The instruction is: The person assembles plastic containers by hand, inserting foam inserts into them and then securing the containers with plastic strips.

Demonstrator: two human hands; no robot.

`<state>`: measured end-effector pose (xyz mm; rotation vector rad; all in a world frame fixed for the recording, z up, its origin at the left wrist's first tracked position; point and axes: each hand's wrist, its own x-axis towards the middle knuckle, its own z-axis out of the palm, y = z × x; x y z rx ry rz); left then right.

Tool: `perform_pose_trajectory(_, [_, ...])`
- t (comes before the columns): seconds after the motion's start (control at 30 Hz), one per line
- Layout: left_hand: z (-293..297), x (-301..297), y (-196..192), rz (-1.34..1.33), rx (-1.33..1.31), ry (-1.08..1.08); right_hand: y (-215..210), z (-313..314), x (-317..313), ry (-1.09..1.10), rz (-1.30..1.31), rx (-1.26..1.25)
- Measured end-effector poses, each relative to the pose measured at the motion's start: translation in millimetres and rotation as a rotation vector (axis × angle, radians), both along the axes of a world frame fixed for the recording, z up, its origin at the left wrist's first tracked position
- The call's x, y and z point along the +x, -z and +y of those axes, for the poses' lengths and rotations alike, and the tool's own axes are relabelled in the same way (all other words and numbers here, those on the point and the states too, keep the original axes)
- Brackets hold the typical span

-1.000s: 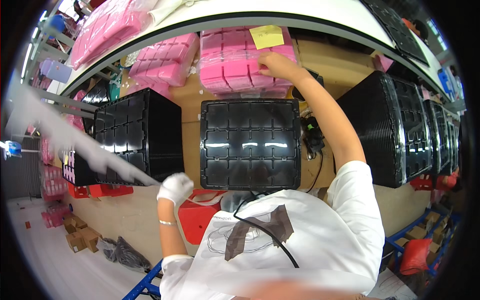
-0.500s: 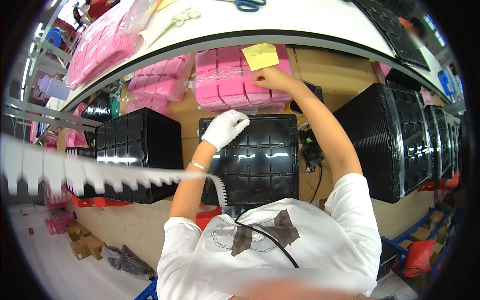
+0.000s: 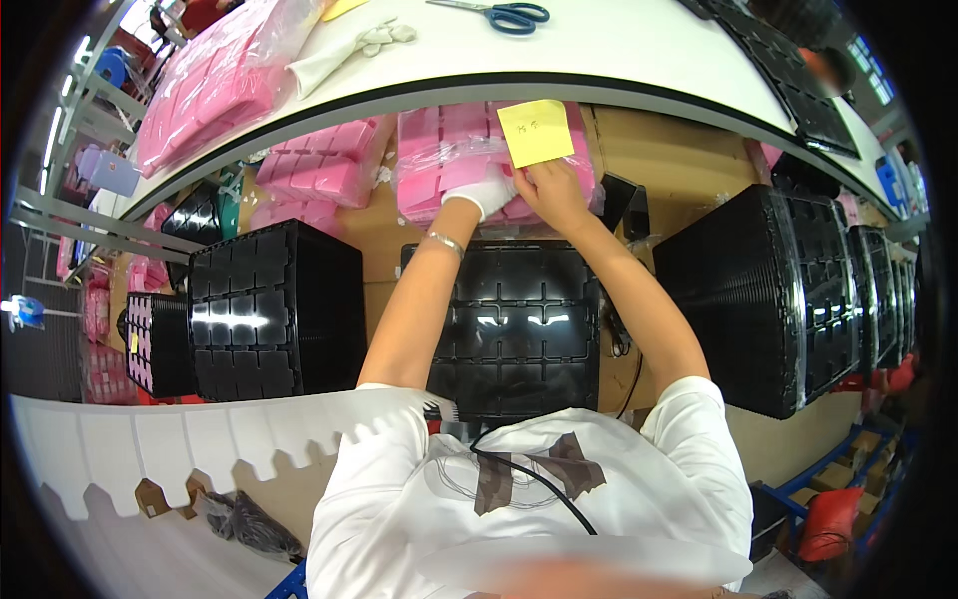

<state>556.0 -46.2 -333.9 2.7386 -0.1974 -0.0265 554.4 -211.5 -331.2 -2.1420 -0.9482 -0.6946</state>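
Stacks of black trays, a left stack (image 3: 244,319) and a right stack (image 3: 733,309), flank the black tray (image 3: 519,324), beyond which film-wrapped pink foam (image 3: 424,140) sits against the white tabletop (image 3: 439,50). Below the yellow note (image 3: 536,133), the gloved left hand (image 3: 486,195) and bare right hand (image 3: 555,196) are at the foam, the right's fingers bent; I cannot tell the left's opening or either grip.

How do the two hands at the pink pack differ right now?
The left hand wears a white glove; the right hand is bare.
The left wrist carries a bracelet; the right wrist shows none.
The right hand sits just below the yellow note; the left hand lies farther left.
Both are at the pink pack.
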Motion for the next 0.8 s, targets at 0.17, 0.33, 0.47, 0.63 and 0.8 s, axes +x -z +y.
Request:
perform_pose_trajectory(0.17, [-5,1,-33,0.058,0.112,0.052,-1,-15,-18,-0.084,-0.147,0.156])
perform_pose_trajectory(0.33, [3,-32,-21,-0.166,0.109,0.031,-13,-42,-91,-0.226,-0.191,0.063])
perform_pose_trajectory(0.47, [36,-105,-13,-0.34,0.11,-0.008,-37,-62,-184,-0.254,-0.093,-0.032])
perform_pose_trajectory(0.63, [28,-131,6,-0.528,0.106,-0.032,-1,-92,-195,0.435,0.351,0.271])
perform_pose_trajectory(0.8, [6,-171,33,-0.531,-0.096,-0.082,59,-118,-176,-0.08,1.439,0.887])
